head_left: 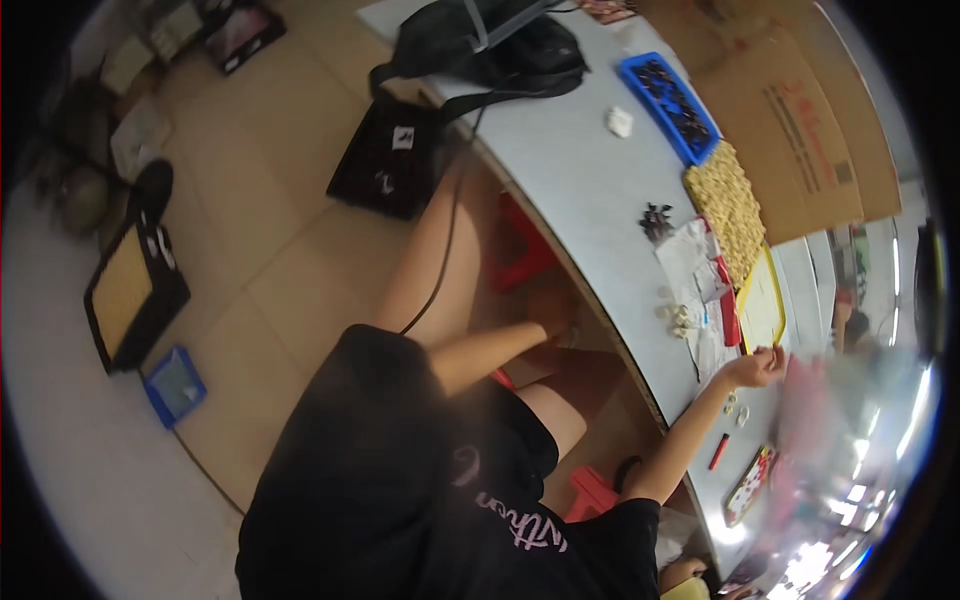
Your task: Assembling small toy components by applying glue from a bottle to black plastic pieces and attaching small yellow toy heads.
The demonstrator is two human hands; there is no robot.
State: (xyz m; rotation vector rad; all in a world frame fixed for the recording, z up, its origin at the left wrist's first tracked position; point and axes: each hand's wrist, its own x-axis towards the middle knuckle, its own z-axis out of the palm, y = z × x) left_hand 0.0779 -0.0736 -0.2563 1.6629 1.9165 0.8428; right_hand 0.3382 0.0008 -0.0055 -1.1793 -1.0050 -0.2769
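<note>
My right hand (755,368) is raised over the table (590,190), with its fingers curled together. It is beside the lower end of a yellow-rimmed tray (763,305), and anything held between its fingertips is too small to make out. My left hand (560,308) is low by my lap, below the table edge, dim and blurred, so its fingers do not show. Near the right hand lie a crumpled white sheet (690,265) with a red edge, small pale pieces (682,322) and a red stick-like item (719,452).
A blue tray (672,105) of dark pieces and a heap of beige pieces (728,205) line the far side, before a cardboard box (800,150). A black bag (480,55) lies on the table. Red stools (590,492) and a black crate (385,160) are below.
</note>
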